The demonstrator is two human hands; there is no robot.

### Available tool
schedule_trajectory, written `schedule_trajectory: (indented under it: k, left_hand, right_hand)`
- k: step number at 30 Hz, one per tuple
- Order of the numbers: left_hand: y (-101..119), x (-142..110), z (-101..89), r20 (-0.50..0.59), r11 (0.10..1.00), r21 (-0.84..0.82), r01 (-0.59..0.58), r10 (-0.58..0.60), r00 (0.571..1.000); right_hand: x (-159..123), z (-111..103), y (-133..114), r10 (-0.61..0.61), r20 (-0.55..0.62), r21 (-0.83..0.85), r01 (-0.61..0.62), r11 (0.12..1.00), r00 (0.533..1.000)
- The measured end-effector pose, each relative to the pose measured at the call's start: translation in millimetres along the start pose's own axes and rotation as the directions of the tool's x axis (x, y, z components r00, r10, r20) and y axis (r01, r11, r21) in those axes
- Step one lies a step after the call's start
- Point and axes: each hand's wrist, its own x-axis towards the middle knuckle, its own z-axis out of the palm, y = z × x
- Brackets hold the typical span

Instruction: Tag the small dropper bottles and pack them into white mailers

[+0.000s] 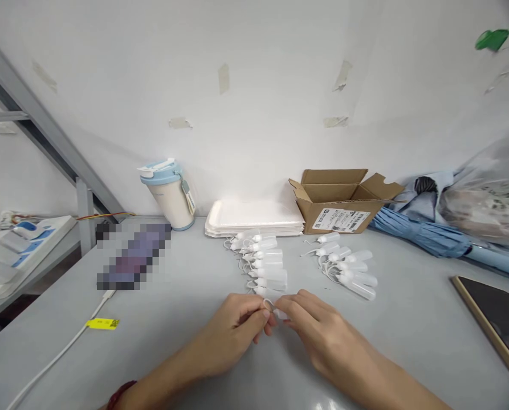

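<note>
Bottle (281,314), small, translucent white, is in hand, in front of & a bit L of the cardboard box (335,206), well apart from it, over the tabletop (194,273). R hand (322,336): fingers clamped on the bottle, hiding most of it. L hand (232,330): thumb + index look pinched tog. on its thin white loop (268,302); exact contact too small to tell. To do it well, I'd say: R fingers hold firm but w/o squeezing, since the wall's prob. soft; L fingers pinch near the loop's end, straight, no twist, so it doesn't kink. Wrists low & steady, clear of the nearest bottles. Counts: 1 bottle in hand; approx 8 in the row (271,265) front-L of box; approx 7 in the cluster (352,266) directly in front of box (overlaps, so rough). Also 1 box, flaps open; 1 stack of white envelopes (256,219) just L of box, qty unclear; 1 tumbler (172,199) further L of box; 1 umbrella (425,236) just R of box; 1 phone (497,324) front-R of box; 1 pixelated device (134,256) far L of box, w/ 1 white cable (74,336) & 1 yellow tag (102,324) on it.
</note>
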Motion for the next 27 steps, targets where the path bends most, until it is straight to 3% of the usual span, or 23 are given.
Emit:
schedule_trajectory:
  k: [6,11,17,27]
  left_hand:
    - [-1,3,-2.9,0.005,1.000,-0.013,0.017,-0.017,1.000]
    - [3,5,-5.3,-0.064,0.992,-0.129,0.010,-0.018,0.998]
    - [2,5,-5.5,-0.119,0.991,-0.137,-0.009,-0.007,0.993]
    - [6,7,-13.0,-0.216,0.975,-0.221,-0.025,-0.024,0.976]
  right_hand:
    - [-1,0,4,0.010,-0.108,-0.049,-0.015,0.999,0.994]
    - [0,-1,8,0.074,-0.081,-0.013,-0.075,0.997,0.994]
    - [-1,0,13,0.117,-0.078,0.011,-0.117,0.993,0.990]
    - [3,-11,13,0.155,-0.200,0.027,-0.153,0.988,0.968]
